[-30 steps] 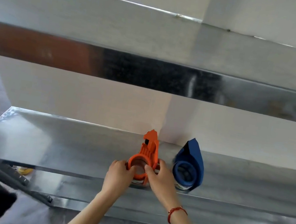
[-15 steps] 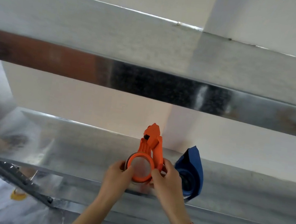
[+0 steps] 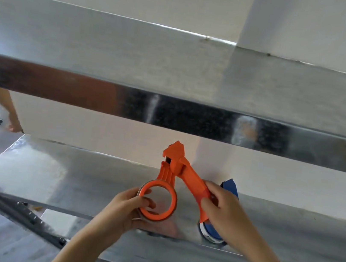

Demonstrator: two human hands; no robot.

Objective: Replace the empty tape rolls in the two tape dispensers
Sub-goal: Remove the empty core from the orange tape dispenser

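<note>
The blue dispenser (image 3: 230, 185) on the right is mostly hidden behind the right hand (image 3: 229, 215); only its far tip and near rim show. Whether the roll (image 3: 160, 221) under the ring of the orange dispenser (image 3: 185, 177) carries tape is unclear. At far left another person's arm (image 3: 11, 111) is cut off by the upper shelf (image 3: 169, 117). The dark bar (image 3: 0, 201) at near left is blurred and cropped; a yellow scrap (image 3: 38, 208) beside it is too small to identify.

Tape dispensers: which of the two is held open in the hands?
The orange dispenser: the left hand grips its ring, the right hand its arm, spread apart. The blue dispenser sits on the shelf behind the right hand.
</note>
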